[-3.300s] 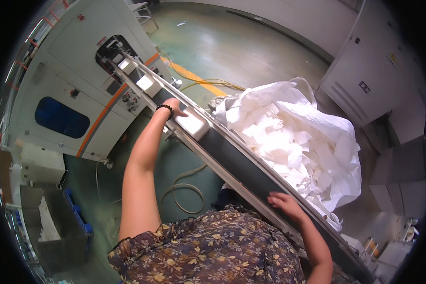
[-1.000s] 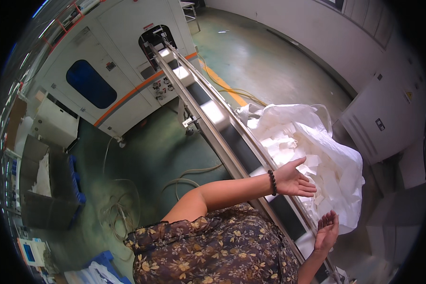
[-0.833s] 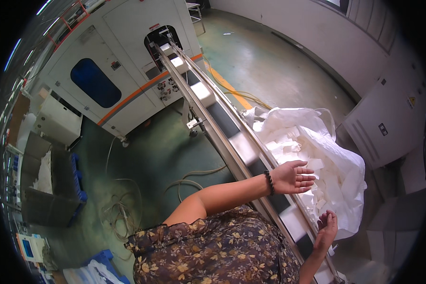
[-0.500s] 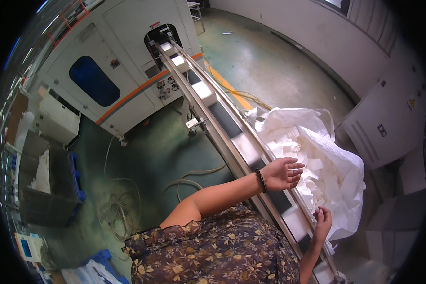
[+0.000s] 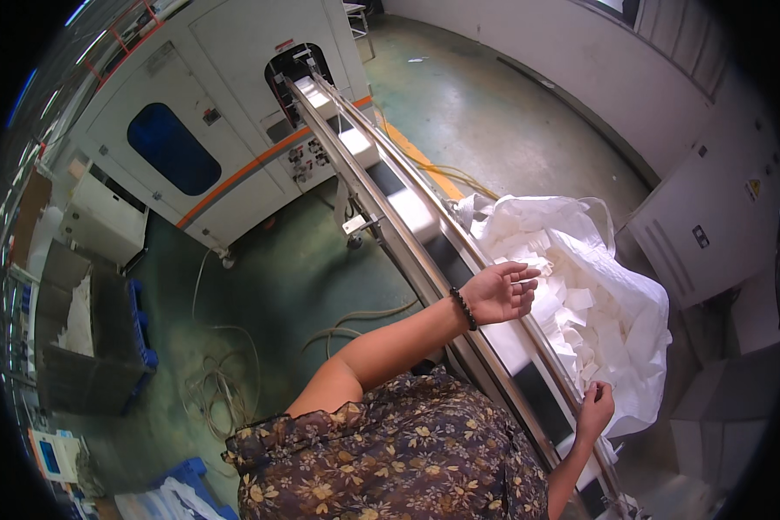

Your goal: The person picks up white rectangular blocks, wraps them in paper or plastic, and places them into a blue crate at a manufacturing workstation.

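Observation:
My left hand [image 5: 501, 293] hovers over a conveyor belt [image 5: 449, 258], palm turned up. Its fingers are loosely bent and apart, with nothing in them; a dark bead bracelet circles the wrist. Nearer to me on the right, my right hand [image 5: 595, 409] is by the conveyor's outer rail, its fingers curled toward the thumb; whatever they may hold is hidden. White rectangular blocks ride spaced along the belt, among them one block [image 5: 413, 214] beyond my left hand. Another white block [image 5: 504, 345] lies just below that hand, partly covered and blurred.
A large white sack [image 5: 637, 303] full of loose white pieces [image 5: 581, 299] stands against the conveyor's right side. The belt comes from an opening in a big grey-white machine [image 5: 234, 78]. Hoses [image 5: 221, 399] coil on the floor at left. A grey cabinet [image 5: 711, 217] stands at right.
The white blocks have travelled down the belt toward me. My left hand has shifted left and slightly away. My right hand has moved slightly right, its fingers curling in more.

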`<control>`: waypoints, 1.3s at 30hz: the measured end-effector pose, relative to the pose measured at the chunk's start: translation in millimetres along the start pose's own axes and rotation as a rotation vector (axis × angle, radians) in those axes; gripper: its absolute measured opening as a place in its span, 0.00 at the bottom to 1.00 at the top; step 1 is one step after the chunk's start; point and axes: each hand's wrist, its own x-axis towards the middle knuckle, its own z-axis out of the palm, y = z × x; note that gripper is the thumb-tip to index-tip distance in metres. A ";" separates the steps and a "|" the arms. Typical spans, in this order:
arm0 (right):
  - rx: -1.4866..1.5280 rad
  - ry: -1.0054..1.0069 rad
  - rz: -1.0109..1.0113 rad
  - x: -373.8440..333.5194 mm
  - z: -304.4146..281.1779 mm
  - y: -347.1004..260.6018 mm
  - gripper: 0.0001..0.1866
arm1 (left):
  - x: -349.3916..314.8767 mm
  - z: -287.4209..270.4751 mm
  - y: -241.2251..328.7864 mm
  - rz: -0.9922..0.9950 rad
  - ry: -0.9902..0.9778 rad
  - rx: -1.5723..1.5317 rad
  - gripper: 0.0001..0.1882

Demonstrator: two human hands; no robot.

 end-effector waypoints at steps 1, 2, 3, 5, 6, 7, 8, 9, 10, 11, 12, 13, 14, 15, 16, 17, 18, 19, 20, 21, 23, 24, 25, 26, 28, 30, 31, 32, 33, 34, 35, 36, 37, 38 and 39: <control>-0.003 -0.004 0.000 -0.8 0.1 2.8 0.08 | -2.0 0.2 2.8 0.014 0.010 0.007 0.16; -0.006 -0.008 0.000 -1.5 0.4 4.8 0.09 | -3.6 0.5 6.0 0.028 0.021 0.013 0.16; -0.013 -0.008 -0.011 -2.1 1.3 5.9 0.08 | -3.5 -2.4 11.4 0.019 0.010 0.007 0.16; -0.029 -0.011 -0.033 -4.3 2.3 0.7 0.08 | -7.7 -2.0 22.1 0.046 0.015 0.043 0.16; -0.039 -0.010 -0.041 -5.3 2.0 -3.1 0.08 | -10.3 -1.3 28.5 0.061 0.030 0.068 0.16; -0.050 -0.010 -0.053 -5.8 2.1 -7.3 0.08 | -14.5 -0.9 35.2 0.086 0.039 0.112 0.16; -0.060 -0.008 -0.063 -6.3 1.6 -9.1 0.08 | -19.3 5.7 41.5 0.124 0.090 0.156 0.16; -0.056 -0.009 -0.058 -6.0 2.5 -8.0 0.09 | -19.4 4.1 51.7 0.169 0.135 0.227 0.16; -0.053 -0.012 -0.056 -5.5 4.2 -6.0 0.09 | -19.6 0.1 63.6 0.216 0.181 0.296 0.15; -0.050 -0.015 -0.051 -5.3 4.8 -5.0 0.09 | -18.9 -5.8 77.5 0.291 0.239 0.363 0.15; -0.047 -0.019 -0.047 -5.3 4.5 -5.4 0.09 | -19.4 -15.8 97.9 0.322 0.224 0.441 0.14; -0.044 -0.021 -0.042 -5.2 4.6 -6.0 0.09 | -20.7 -23.5 115.4 0.397 0.233 0.519 0.13; -0.041 -0.020 -0.035 -4.9 4.8 -6.8 0.10 | -21.8 -30.5 134.4 0.471 0.238 0.598 0.13; -0.053 -0.017 -0.037 -4.6 5.0 -7.6 0.10 | -22.0 -41.9 159.4 0.583 0.363 0.833 0.13; -0.067 -0.013 -0.037 -4.7 5.3 -8.0 0.10 | -22.4 -55.3 187.9 0.691 0.487 1.067 0.13; -0.080 -0.008 -0.033 -5.7 4.9 -8.7 0.10 | -26.7 -67.5 217.8 0.855 0.549 1.321 0.14; -0.085 -0.018 -0.031 -6.3 4.0 -9.7 0.09 | -34.7 -80.2 249.5 1.019 0.606 1.576 0.15; -0.088 -0.029 -0.030 -5.9 3.5 -11.6 0.09 | -45.7 -92.2 284.4 1.069 0.707 1.685 0.17; -0.093 -0.037 -0.024 -6.0 2.7 -13.0 0.09 | -57.8 -96.5 316.1 1.001 0.868 1.928 0.19; -0.106 -0.047 -0.010 -6.7 0.3 -14.2 0.09 | -66.6 -96.4 337.2 0.921 1.017 2.111 0.21; -0.054 -0.036 0.005 -9.9 -3.1 -24.0 0.08 | -76.3 -90.7 365.7 0.587 1.246 2.385 0.26; -0.028 -0.030 0.013 -12.0 -5.8 -30.6 0.08 | -76.1 -87.7 375.4 0.333 1.317 2.465 0.29; -0.019 -0.028 0.013 -14.1 -8.9 -39.4 0.08 | -72.4 -85.0 379.2 0.036 1.222 2.530 0.34; -0.014 -0.031 0.033 -15.2 -13.4 -50.4 0.08 | -66.8 -84.5 376.9 -0.258 1.121 2.565 0.39; -0.002 -0.040 0.068 -18.9 -21.8 -70.9 0.08 | -33.4 -132.3 373.1 -0.530 0.821 2.743 0.43; 0.042 0.018 0.072 -28.0 -27.1 -63.9 0.07 | 17.3 -155.8 307.3 -0.611 0.543 2.496 0.42; 0.091 0.042 0.104 -34.0 -30.0 -63.5 0.07 | 35.1 -128.1 251.3 -0.699 0.632 2.265 0.47; 0.153 0.059 0.119 -36.8 -31.8 -67.9 0.07 | 37.1 -116.9 207.4 -0.689 0.648 2.232 0.44; 0.155 0.056 0.096 -38.4 -34.8 -70.0 0.07 | 43.6 -149.6 188.4 -0.705 0.629 2.126 0.41; 0.208 0.067 0.097 -42.2 -37.9 -77.0 0.07 | 52.2 -168.2 161.8 -0.658 0.570 2.050 0.40; 0.200 0.060 0.086 -45.5 -41.0 -80.8 0.07 | 58.4 -167.2 133.4 -0.670 0.532 1.925 0.40; 0.194 0.050 0.073 -50.1 -46.3 -80.9 0.07 | 59.3 -166.5 106.9 -0.669 0.521 1.829 0.40; 0.191 0.039 0.041 -54.2 -49.8 -77.8 0.07 | 59.1 -160.6 84.8 -0.661 0.518 1.736 0.41; 0.184 0.043 0.019 -61.5 -52.7 -74.9 0.07 | 59.0 -147.5 67.6 -0.647 0.520 1.685 0.40; 0.193 0.020 0.007 -66.2 -59.0 -76.1 0.06 | 60.7 -136.1 54.7 -0.633 0.525 1.631 0.40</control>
